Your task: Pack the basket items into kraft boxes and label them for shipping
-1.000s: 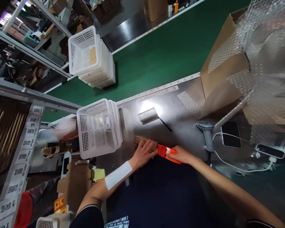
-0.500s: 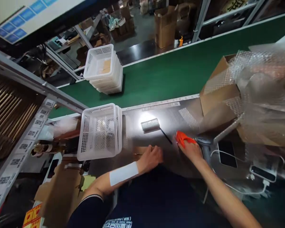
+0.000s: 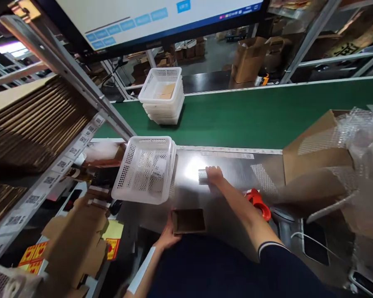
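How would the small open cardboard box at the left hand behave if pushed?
The small cardboard box would probably feel light, since its walls look thin. It should slide rather than roll, as its sides are flat and the metal table looks smooth. Its walls might bend inward if the left hand squeezes, because the top is open.

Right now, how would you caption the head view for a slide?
At a metal bench, left hand holding an open cardboard box, right hand over one end of a silvery roll.
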The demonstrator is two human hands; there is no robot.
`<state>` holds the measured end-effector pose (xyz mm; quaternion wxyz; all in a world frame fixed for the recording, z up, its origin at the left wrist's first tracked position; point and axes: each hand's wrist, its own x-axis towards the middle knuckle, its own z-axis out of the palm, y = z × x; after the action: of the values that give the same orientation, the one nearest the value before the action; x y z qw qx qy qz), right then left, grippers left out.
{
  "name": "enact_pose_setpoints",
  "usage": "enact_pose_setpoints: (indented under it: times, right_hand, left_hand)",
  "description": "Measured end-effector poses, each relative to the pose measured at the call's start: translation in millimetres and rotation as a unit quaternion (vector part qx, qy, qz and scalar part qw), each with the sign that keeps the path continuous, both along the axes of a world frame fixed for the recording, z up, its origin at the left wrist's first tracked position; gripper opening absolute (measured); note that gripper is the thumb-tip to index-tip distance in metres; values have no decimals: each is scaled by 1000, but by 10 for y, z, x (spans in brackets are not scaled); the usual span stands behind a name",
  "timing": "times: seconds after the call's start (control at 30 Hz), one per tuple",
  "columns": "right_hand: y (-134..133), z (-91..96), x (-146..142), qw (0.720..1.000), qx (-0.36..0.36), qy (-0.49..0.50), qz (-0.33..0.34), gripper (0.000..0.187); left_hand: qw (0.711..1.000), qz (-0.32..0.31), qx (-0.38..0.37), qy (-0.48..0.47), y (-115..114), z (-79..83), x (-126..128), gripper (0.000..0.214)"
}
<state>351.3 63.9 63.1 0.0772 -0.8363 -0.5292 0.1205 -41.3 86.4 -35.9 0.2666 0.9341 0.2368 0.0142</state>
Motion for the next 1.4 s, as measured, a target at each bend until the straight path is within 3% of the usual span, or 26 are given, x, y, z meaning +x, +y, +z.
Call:
enact_pose_setpoints:
  times: [0.07, 0.13, 0.27, 0.37, 0.43, 0.6, 0.77, 0.93, 1.0, 1.1, 1.17, 1.23, 1.3, 1.4]
  right_hand:
    - [14, 46, -61, 1000, -10, 5, 6, 37]
    - [-119, 133, -145, 1000, -4, 17, 17, 45]
    - [-698, 293, -425, 990, 58, 96, 83, 74]
    - [-1141, 304, -720, 970, 82, 168, 154, 79]
    - [-1307, 266, -921, 973, 50, 153, 167, 78]
    - [-1293, 161, -1235, 988, -25, 49, 146, 73]
    - [-1249, 33, -1288, 988, -18, 59, 144, 72]
    - [-1399, -91, -1243, 989, 26, 75, 127, 82]
    - [-1510, -124, -1129, 987, 62, 108, 101, 81]
    - [-1707, -226, -874, 970, 107, 220, -14, 72]
    - [-1809, -344, -735, 940, 105, 313, -85, 73]
    - [-1840, -469, -690, 917, 75, 376, -109, 73]
    - [-1782, -547, -751, 917, 41, 381, -114, 64]
    - [-1587, -523, -948, 939, -12, 307, -153, 51]
  left_hand:
    - [994, 53, -95, -27, -49, 65, 67, 130]
    - [983, 76, -156, -58, -62, 157, 179, 123]
    - [978, 64, -180, -87, -32, 234, 512, 103]
    - [980, 36, -182, -76, -2, 189, 755, 95]
    - [979, 14, -187, -78, 9, 163, 859, 91]
    - [972, -28, -209, -98, 20, 224, 915, 79]
    - [966, -26, -238, -92, 22, 305, 908, 74]
    - [977, -21, -207, -50, 16, 260, 903, 81]
    - [976, -19, -212, -36, 51, 255, 847, 99]
    - [962, -35, -270, -21, 164, 293, 738, 133]
    - [948, -32, -315, -23, 241, 337, 710, 121]
    - [944, -1, -328, -26, 271, 374, 755, 95]
    - [954, 33, -296, -19, 231, 395, 865, 83]
    - [979, 64, -194, 23, 73, 402, 1065, 88]
